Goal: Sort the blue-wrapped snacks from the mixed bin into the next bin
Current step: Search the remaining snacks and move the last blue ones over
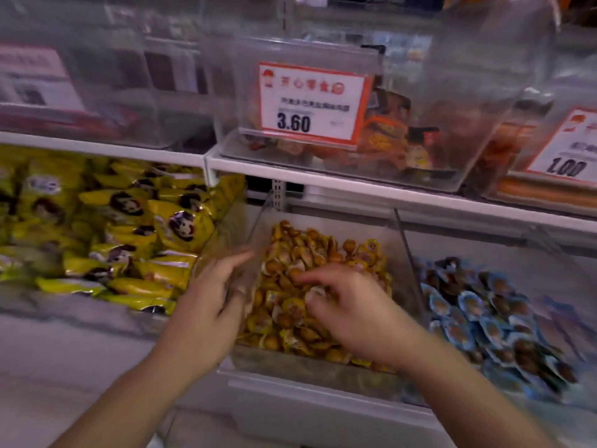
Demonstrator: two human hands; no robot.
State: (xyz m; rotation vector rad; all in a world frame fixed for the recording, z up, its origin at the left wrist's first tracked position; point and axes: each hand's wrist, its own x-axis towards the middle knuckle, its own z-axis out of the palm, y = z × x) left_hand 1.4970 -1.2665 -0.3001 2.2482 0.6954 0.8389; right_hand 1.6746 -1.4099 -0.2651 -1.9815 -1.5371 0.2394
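Note:
The mixed bin [310,370] is a clear plastic tub in the middle of the lower shelf, filled with small yellow-wrapped snacks [290,250]. No blue wrapper shows in it. To its right lies a pile of blue-wrapped snacks [468,312] in the neighbouring clear bin. My left hand [206,305] rests at the mixed bin's left wall, fingers spread along it. My right hand [352,308] is down on the yellow pile with its fingertips curled into the snacks. Motion blur hides whether it holds one.
Large yellow bags [129,237] fill the bin on the left. A white shelf edge [355,185] runs just above the bins. On it stands a clear bin of orange packs with a 3.60 price card [310,101]. Another price card [568,147] is at the right.

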